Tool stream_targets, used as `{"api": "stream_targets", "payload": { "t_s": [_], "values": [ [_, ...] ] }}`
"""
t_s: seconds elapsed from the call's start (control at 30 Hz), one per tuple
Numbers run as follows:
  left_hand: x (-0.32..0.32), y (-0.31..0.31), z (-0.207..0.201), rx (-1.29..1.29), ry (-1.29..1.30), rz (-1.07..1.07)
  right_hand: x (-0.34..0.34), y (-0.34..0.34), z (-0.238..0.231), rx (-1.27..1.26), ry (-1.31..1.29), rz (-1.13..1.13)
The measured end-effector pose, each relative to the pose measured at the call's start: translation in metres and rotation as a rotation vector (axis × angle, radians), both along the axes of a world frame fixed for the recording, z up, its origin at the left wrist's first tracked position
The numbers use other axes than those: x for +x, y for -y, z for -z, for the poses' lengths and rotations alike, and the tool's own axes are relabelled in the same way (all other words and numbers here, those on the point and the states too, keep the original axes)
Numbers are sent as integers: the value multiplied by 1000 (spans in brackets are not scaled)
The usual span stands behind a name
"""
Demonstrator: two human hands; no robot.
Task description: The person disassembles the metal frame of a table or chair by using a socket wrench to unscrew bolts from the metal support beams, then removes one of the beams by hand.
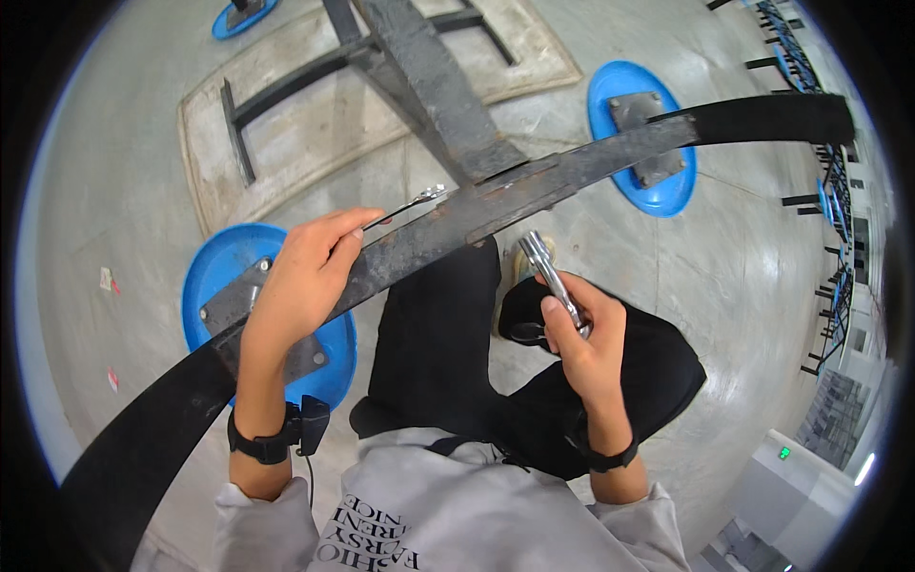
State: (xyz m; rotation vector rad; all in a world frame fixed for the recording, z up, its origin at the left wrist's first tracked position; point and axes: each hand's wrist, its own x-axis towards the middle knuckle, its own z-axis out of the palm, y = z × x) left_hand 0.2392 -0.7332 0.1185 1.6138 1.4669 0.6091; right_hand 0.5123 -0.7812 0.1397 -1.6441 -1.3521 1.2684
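My left hand (313, 259) is closed around a slim silver wrench (416, 202), whose head points right, over the far edge of a dark metal beam (412, 246). The wrist of that hand crosses above the blue seat (334, 367) and its bolted mounting plate (227, 303) at the left. My right hand (593, 334) grips a chrome socket wrench (545, 257), its socket end tilted up and toward the beam. The socket stays apart from the beam's near side. A flat plate (515, 202) lies along the beam where a thick upright bar (429, 91) meets it.
Another blue seat (599, 114) with a mounting plate sits at the beam's right. Beyond the beam, a worn pale tabletop (214, 133) lies flat with dark metal legs (295, 81) across it. Several similar frames (837, 219) stand along the far right. My bent knees are beneath the beam.
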Motion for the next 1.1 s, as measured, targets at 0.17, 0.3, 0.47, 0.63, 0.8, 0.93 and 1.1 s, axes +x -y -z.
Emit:
{"api": "stream_targets", "payload": {
  "t_s": [0.17, 0.3, 0.47, 0.63, 0.8, 0.93, 1.1],
  "values": [
    [-4, -8, -3, -87, -44, 23, 4, 7, 20, -106, 104, -36],
    [-7, -11, -2, -151, -33, 88, 12, -1, 25, -102, 116, -6],
    [-9, -11, 5, -135, 68, 100, 12, -4, 36, -74, -23, 95],
    [-7, -21, 4, -172, 77, 207, 15, -3, 38, -80, 13, 42],
    [-7, -18, 3, -202, 113, 172, 13, -3, 35, -84, 51, 59],
    [-5, -21, -8, -131, -16, 211, 10, -3, 33, -76, 24, 58],
    [-6, -18, -8, -64, -118, 236, 0, -8, 26, -117, 68, -132]
  ]
}}
